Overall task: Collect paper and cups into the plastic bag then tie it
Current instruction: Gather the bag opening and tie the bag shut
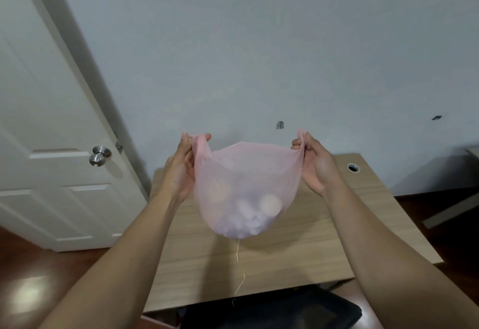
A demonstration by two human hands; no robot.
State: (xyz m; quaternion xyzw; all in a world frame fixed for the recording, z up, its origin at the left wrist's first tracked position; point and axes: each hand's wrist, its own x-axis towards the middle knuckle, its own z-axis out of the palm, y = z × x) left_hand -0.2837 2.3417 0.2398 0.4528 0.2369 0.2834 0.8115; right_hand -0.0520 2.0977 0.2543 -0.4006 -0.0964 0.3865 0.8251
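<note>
Plastic bag (243, 194), pink and see-through, hangs mid-frame above the wooden table (368, 225), with pale round cups and paper showing through its bottom. The left hand (181, 168) pinches one handle, the right hand (315, 165) the other, pulled apart. Collecting looks finished; the tying is not yet done.

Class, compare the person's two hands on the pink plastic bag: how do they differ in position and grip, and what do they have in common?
The left hand pinches its bag handle between thumb and fingers from the left; the right hand pinches the other handle from the right. The left palm faces right, the right palm left. Both hold the pink plastic bag stretched open, lifted above the wooden table.
</note>
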